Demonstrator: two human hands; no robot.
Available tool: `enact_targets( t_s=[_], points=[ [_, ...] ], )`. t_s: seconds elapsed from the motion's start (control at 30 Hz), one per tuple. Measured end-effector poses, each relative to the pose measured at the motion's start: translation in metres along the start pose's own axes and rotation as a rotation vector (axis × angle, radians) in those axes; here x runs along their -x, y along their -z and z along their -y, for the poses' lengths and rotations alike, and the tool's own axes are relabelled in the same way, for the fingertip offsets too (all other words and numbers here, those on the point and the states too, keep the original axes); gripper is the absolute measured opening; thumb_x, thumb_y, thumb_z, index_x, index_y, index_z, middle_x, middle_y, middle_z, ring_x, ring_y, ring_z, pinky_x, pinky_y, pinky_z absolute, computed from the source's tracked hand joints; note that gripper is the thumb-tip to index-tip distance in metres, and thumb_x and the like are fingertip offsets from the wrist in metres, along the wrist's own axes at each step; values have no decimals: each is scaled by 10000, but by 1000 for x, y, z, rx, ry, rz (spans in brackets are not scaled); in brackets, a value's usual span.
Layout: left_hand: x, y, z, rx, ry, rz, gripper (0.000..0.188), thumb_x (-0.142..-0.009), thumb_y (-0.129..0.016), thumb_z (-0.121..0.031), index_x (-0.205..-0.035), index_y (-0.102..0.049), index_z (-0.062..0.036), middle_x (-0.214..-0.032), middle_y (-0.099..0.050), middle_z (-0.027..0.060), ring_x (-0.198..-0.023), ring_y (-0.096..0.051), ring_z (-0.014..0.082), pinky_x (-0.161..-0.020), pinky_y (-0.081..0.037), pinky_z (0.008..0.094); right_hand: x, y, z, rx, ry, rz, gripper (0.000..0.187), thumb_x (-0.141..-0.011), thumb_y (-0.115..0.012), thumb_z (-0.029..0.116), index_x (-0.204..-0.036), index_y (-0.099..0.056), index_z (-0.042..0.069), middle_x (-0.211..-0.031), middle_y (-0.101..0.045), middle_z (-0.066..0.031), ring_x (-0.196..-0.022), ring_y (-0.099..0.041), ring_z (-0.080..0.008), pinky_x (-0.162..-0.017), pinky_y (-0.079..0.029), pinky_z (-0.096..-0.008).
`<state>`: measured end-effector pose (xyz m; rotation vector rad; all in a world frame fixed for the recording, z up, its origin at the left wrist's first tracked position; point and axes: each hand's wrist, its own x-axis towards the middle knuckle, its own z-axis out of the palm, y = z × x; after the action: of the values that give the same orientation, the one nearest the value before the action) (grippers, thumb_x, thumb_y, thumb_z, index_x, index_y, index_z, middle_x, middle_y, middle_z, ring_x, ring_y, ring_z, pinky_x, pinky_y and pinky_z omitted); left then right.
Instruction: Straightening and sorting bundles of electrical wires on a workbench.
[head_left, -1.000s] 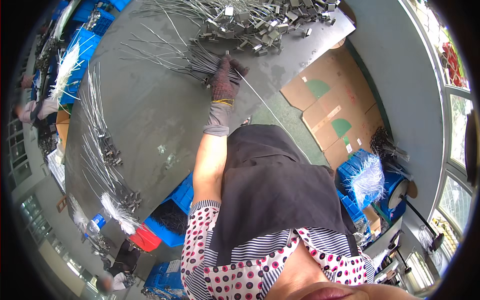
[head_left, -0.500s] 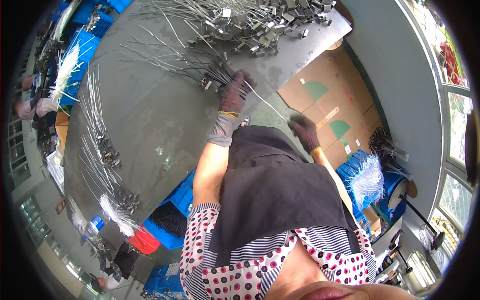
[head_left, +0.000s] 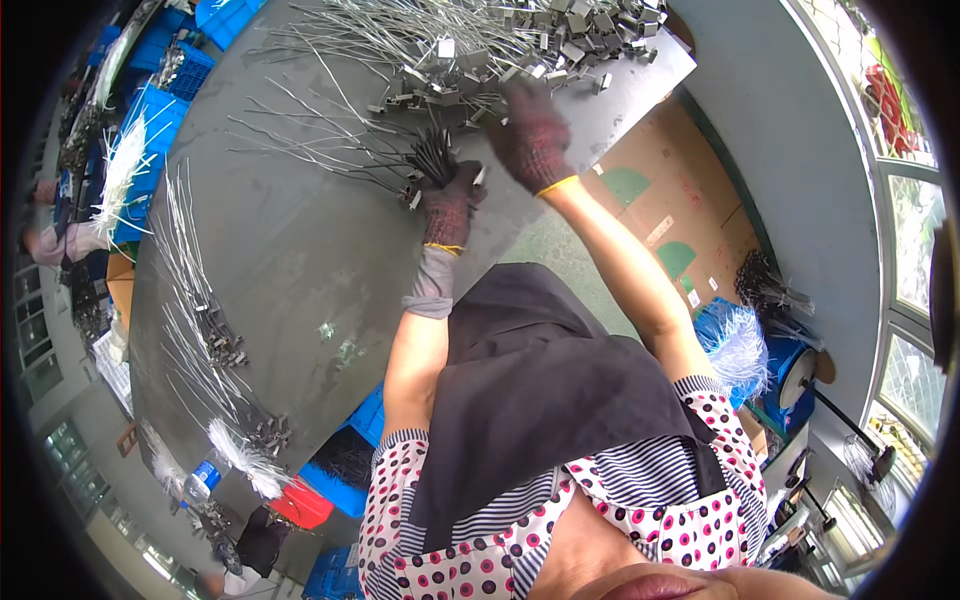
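My left hand (head_left: 452, 208), in a dark red and grey knit glove with a grey cuff, is closed round a bundle of wires (head_left: 432, 158). Black ends of the bundle stick up past the fingers, and thin silvery strands trail off to the left over the grey table. Small metal pieces show beside that hand. My right hand (head_left: 530, 140), in a similar glove, reaches the near edge of a big pile of wires with boxy metal ends (head_left: 470, 75). Its fingers are blurred against the pile, so their grip does not show.
The grey table (head_left: 300, 240) carries more wire bundles (head_left: 195, 270) along its left side. Blue crates (head_left: 160, 120) stand beyond the left edge; a red container (head_left: 302, 503) is at the lower left. Flattened cardboard (head_left: 660, 190) lies right of the table, beside a wall.
The long white wire stretched between my hands is no longer seen there. My right hand has swung from the lower right up to the pile; my left hand has shifted slightly left and nearer.
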<state>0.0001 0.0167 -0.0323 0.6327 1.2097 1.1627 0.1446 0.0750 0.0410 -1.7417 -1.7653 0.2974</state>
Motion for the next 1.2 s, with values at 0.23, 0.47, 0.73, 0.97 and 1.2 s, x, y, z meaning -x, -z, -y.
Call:
enact_targets(
  t_s=[0.23, 0.47, 0.73, 0.97, 1.2],
  points=[
    [-14, 53, -28, -1303, -158, -378, 445, -870, -722, -473, -818, -740, -32, -695, -694, 37, -620, -656, 139, -566, -504, 319, -53, 5, -48, 431, 5, 25, 366, -781, -682, 328, -1054, -664, 86, -1103, -670, -186, -1117, -558, -406, -916, -458, -501],
    [-8, 27, -28, -341, -107, -254, 394, -881, -739, -393, -945, -733, -4, -817, -722, 45, -627, -633, 133, -578, -529, 293, -10, 36, -64, 356, 157, 4, 142, -769, -682, 252, -812, -676, 117, -939, -693, -130, -841, -613, -364, -705, -483, -472],
    [23, -50, 19, 107, 261, 162, 316, -938, -669, -229, -1121, -671, 29, -948, -706, 137, -746, -692, 211, -659, -603, 335, 118, 91, -82, -383, -230, -6, 194, -856, -671, 54, -1047, -692, 24, -967, -699, -83, -868, -669, -152, -735, -535, -290],
    [3, -88, 51, 608, 494, 397, 218, -959, -587, -111, -1149, -602, -6, -1079, -665, 181, -1017, -661, 361, -995, -505, 600, 284, 132, -132, -685, -848, 338, 202, -920, -645, 142, -1038, -703, -12, -829, -697, -57, -714, -611, -106, -651, -514, -267],
    [16, -63, 24, 649, 307, 258, 205, -940, -617, -95, -1123, -600, -2, -1049, -670, 178, -959, -672, 337, -959, -538, 586, 453, 149, -195, -414, -1065, 266, 240, -831, -741, 223, -879, -726, -12, -734, -681, -57, -659, -593, -115, -612, -489, -290]
  ],
)
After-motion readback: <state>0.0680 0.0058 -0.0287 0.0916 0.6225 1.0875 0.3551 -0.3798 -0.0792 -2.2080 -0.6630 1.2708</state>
